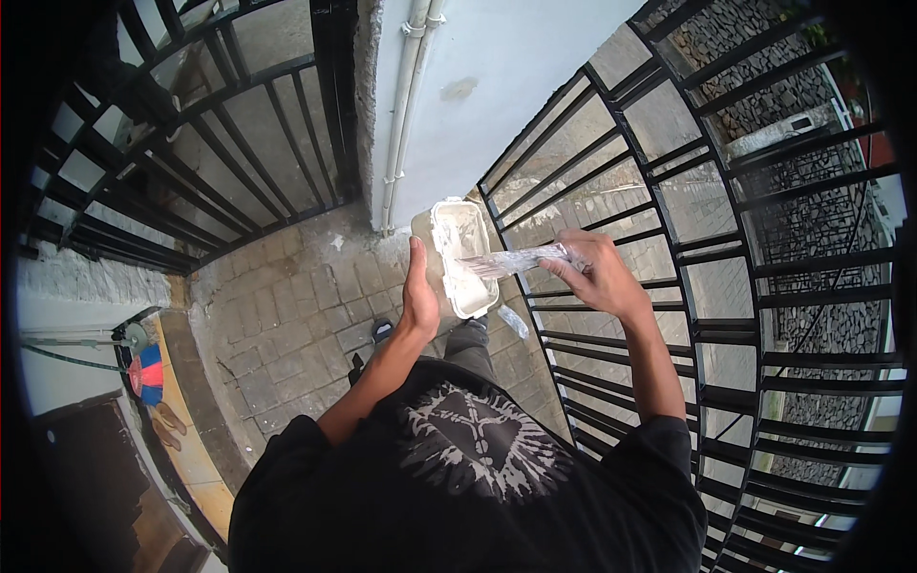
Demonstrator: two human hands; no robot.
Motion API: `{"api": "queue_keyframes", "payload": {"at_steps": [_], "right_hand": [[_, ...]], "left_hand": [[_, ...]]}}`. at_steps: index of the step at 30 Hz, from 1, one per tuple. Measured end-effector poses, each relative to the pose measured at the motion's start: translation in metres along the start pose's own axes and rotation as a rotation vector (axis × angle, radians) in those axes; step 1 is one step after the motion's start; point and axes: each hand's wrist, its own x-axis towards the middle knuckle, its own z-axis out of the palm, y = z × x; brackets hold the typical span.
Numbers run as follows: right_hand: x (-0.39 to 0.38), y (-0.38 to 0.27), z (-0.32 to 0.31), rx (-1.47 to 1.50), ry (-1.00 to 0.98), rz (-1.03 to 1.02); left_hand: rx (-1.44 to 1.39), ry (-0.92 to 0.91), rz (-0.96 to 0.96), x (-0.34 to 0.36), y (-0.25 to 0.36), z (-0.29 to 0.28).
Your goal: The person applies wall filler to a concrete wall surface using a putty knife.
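A white rectangular plastic food container [475, 302], its clip-like tabs along the rim, is held up in front of me and has whitish paint or paste smeared inside. My left hand [418, 298] supports it from the left, thumb raised, with the other fingers mostly hidden. Gripped in my right hand [594, 272] is a flat paintbrush [511, 263], coated in white along its length. Its bristle end reaches left over the container's inside; whether it touches the bottom I cannot tell.
A white wall corner with pipes [406, 105] stands ahead. Black metal bars [669, 229] run along my right, and a black gate [239, 124] is at the far left. Below is brick paving [277, 325]. Sandals [167, 425] lie on a yellow-tiled step at left.
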Motion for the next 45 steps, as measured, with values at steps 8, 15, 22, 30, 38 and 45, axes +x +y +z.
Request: {"api": "queue_keyframes", "payload": {"at_steps": [8,15,22,30,38,45], "right_hand": [[0.011,0.003,-0.001,0.048,0.147,-0.003],[-0.008,0.004,0.012,0.035,-0.013,0.073],[-0.020,0.000,0.022,0.262,-0.074,0.446],[-0.014,0.009,0.025,0.349,0.222,0.479],[0.005,0.001,0.011,0.045,0.177,0.087],[-0.006,0.006,0.024,0.146,0.000,0.168]], "left_hand": [[-0.030,-0.033,-0.063,-0.002,0.000,0.002],[0.014,0.010,0.004,0.006,-0.010,-0.009],[0.026,0.067,0.028,0.013,-0.021,-0.016],[0.011,0.001,-0.026,0.013,-0.024,-0.010],[0.093,0.029,-0.026,0.015,-0.025,-0.015],[0.035,0.090,0.053,0.019,-0.022,-0.018]]}}
